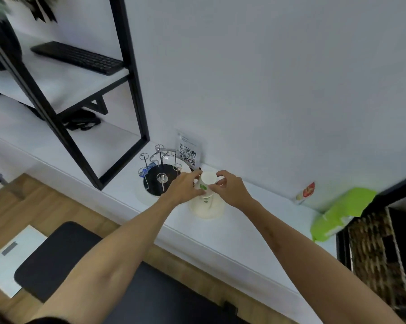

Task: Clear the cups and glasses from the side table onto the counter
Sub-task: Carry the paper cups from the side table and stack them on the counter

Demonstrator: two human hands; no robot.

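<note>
Both hands meet over the white counter [255,232], holding a white paper cup [205,183] with green leaf marks on its side; the cup is upside down, its flat base facing the camera. Fingers of the left hand [185,185] curl round the cup's left side, and the right hand [227,188] pinches its right side with curled fingers and thumb. Directly below the cup stands a wider cream-white cup-like piece [206,208] on the counter; whether the two touch cannot be told. Just left of the hands sits a round wire cup rack [158,174] with a dark base, and a small card with a QR code [188,154] leans on the wall behind it. Further right on the counter lie a bright green packet [337,213] and a red-and-white sachet [306,192]. On the black-framed shelf [64,90] at upper left rests a black keyboard [78,57]
</note>
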